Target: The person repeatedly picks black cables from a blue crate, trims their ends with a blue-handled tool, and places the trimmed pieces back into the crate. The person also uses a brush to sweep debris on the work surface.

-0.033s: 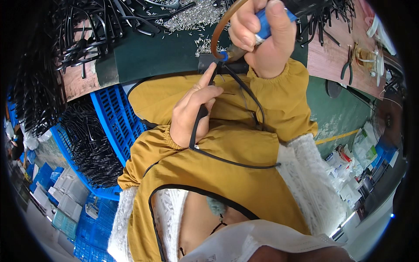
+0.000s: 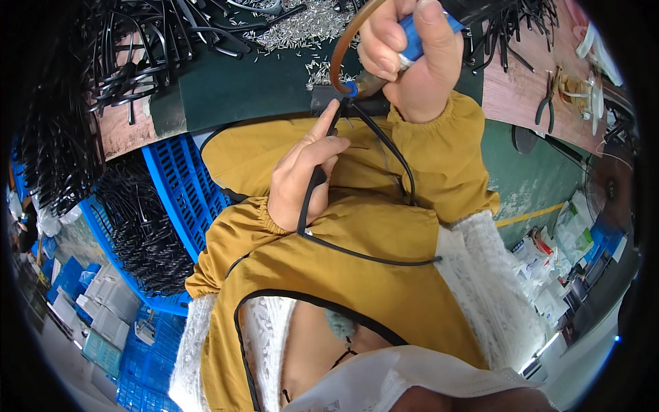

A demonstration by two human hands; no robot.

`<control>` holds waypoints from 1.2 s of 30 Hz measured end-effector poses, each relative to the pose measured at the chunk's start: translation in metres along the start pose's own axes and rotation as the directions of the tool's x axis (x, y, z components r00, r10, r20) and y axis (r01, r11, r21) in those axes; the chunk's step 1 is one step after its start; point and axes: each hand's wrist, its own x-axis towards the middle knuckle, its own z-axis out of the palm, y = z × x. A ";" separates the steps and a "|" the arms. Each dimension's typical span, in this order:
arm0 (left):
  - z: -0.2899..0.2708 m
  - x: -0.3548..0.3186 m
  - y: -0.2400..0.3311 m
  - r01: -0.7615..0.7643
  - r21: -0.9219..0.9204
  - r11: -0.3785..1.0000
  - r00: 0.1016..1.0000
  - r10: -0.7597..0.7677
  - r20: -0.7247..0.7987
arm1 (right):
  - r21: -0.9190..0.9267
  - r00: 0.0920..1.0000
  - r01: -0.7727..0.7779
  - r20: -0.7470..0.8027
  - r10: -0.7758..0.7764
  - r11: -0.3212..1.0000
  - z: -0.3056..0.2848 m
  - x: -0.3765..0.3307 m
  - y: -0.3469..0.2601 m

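My left hand (image 2: 302, 172) is closed around a thin black spectacle frame (image 2: 304, 209), its index finger stretched along the frame toward the table edge. One slim black arm of the frame slants down to the right over my lap. My right hand (image 2: 429, 69) grips a blue and black handheld power driver (image 2: 414, 40). Its translucent nozzle with a blue tip (image 2: 353, 88) meets the frame's end just beyond my left fingertip; the exact contact is too small to make out. A brown hose (image 2: 338, 62) curves up from the tip.
Small silver metal pins (image 2: 309, 26) lie heaped on the dark green mat (image 2: 233, 86). Black spectacle parts (image 2: 137, 62) pile up at the left, more (image 2: 511, 41) at the right. A blue basket (image 2: 182, 185) stands by my left side. Pliers (image 2: 547, 103) rest on the right.
My right hand and the driver have shifted very slightly to the left. The left hand stays in place.
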 end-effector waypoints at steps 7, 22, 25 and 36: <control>0.007 -0.004 -0.008 -0.018 -0.056 0.998 0.997 0.014 -0.076 | 0.017 0.995 -0.093 0.048 0.092 0.996 0.002 -0.016 -0.002; -0.214 0.033 -0.003 0.714 0.600 0.359 0.669 -0.099 -0.737 | -0.020 0.954 0.145 -0.263 -0.145 0.989 -0.086 -0.020 -0.057; -0.214 0.066 -0.039 0.616 0.360 0.701 0.663 -0.214 -0.717 | 0.022 0.939 0.194 -0.294 -0.179 0.981 -0.098 -0.025 -0.048; -0.209 0.069 -0.046 0.146 0.048 0.988 0.631 -0.056 -0.774 | 0.023 0.958 0.148 -0.250 -0.137 0.989 -0.096 -0.022 -0.043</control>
